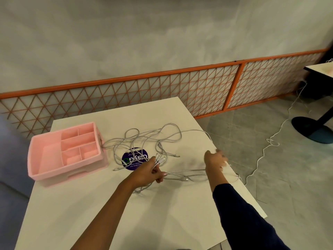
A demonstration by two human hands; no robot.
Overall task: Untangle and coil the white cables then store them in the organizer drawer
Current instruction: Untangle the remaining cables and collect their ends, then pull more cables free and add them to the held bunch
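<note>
A tangle of white cables (144, 139) lies spread over the middle of the white table (100, 204). My left hand (150, 171) grips a bunch of cable ends, their plugs sticking up above my fingers. More loops trail right from it toward the table's right edge. My right hand (215, 159) hovers near that edge, blurred, fingers spread, with a strand running under it; whether it holds the strand is unclear. The pink organizer (45, 170) stands at the table's left, its top compartments showing nothing inside.
A round purple sticker (134, 159) lies under the cables. An orange lattice fence (162, 91) runs behind the table. To the right, another white cable (266, 147) trails across the grey floor toward a second table with a black base (313, 127).
</note>
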